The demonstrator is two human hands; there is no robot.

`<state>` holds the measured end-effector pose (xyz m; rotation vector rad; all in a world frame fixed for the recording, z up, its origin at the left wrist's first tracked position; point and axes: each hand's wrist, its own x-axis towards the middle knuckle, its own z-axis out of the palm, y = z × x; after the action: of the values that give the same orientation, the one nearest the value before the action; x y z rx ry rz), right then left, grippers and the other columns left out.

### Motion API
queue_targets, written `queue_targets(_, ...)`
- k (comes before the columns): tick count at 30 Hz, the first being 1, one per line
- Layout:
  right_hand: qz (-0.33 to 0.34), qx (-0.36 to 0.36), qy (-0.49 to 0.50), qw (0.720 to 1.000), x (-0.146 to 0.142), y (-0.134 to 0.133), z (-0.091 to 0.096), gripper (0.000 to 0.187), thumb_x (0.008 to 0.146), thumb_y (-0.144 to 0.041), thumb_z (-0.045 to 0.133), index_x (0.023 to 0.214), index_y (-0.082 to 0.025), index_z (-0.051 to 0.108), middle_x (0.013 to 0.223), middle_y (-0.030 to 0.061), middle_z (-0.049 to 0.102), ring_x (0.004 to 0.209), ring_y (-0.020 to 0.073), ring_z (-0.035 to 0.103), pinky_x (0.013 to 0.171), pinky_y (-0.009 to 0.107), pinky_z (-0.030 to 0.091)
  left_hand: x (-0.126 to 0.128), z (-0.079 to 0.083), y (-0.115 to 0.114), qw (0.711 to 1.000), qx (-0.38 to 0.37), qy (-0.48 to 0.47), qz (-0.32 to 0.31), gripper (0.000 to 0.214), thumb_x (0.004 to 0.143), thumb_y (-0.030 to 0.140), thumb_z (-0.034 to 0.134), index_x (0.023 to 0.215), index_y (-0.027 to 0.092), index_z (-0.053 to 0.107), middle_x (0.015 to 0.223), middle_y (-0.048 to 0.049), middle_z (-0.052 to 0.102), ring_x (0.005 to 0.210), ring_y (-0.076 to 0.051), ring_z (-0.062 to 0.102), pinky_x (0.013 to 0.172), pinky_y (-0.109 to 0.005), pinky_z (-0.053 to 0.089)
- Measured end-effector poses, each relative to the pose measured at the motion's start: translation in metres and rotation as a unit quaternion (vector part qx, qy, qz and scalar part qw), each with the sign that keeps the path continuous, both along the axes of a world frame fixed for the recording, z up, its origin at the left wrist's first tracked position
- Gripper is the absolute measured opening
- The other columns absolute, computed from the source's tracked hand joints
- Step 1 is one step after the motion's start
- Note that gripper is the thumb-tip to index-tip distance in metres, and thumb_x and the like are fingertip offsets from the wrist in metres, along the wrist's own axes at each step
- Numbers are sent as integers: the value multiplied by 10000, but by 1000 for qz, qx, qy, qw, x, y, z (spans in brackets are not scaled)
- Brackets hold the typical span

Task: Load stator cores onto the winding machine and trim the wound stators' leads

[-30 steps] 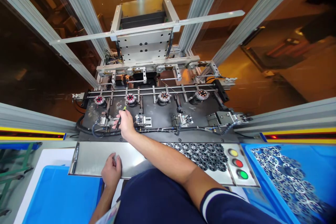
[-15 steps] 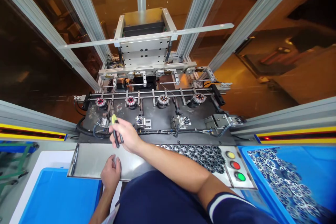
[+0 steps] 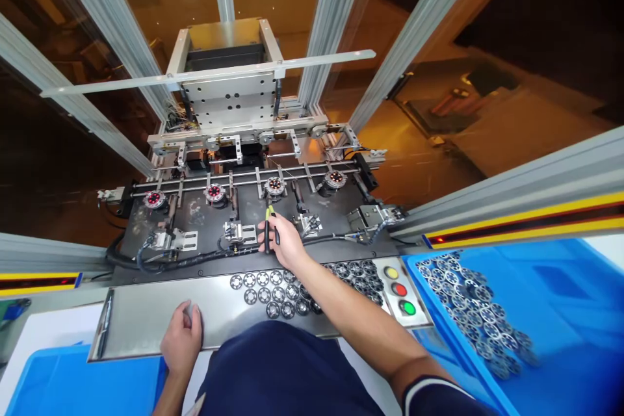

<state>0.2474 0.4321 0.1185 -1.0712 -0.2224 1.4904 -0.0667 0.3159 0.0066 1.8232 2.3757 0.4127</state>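
My right hand reaches over the machine's black deck and is closed on a small black-and-yellow hand tool, its yellow tip pointing toward the third round fixture. Four round fixtures with red-lit cores stand in a row along the rails. My left hand rests flat on the near edge of the steel tray, fingers lying together, holding nothing I can see. Several round slotted metal discs lie on the tray under my right forearm.
A panel with yellow, red and green buttons sits at the tray's right end. A blue bin on the right holds several more discs. Another blue bin is at the lower left. A pen-like tool lies at the tray's left edge.
My right hand with the tool has moved from the second fixture on the left to the front of the third one. The view has swung to the right. The left hand stayed on the tray.
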Motion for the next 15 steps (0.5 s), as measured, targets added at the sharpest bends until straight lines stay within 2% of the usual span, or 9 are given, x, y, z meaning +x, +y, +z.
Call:
queue_targets(5, -30, -8, 11, 999, 1, 2, -3, 270, 735, -369, 669, 905, -203, 540, 717, -51, 629, 483, 91, 582, 385, 199, 504, 2, 3, 2, 1000, -9, 1, 4, 388, 912, 480, 507, 1107, 191, 677, 693, -1, 625, 600, -158, 557, 559, -249, 327)
queue_targets(15, -43, 0, 16, 999, 2, 9, -8, 281, 727, -396, 673, 867, -209, 516, 727, -35, 650, 470, 99, 574, 375, 212, 483, 3, 2, 2, 1000, -5, 3, 7, 388, 901, 478, 524, 1107, 186, 674, 704, -8, 629, 625, -166, 571, 574, -251, 349)
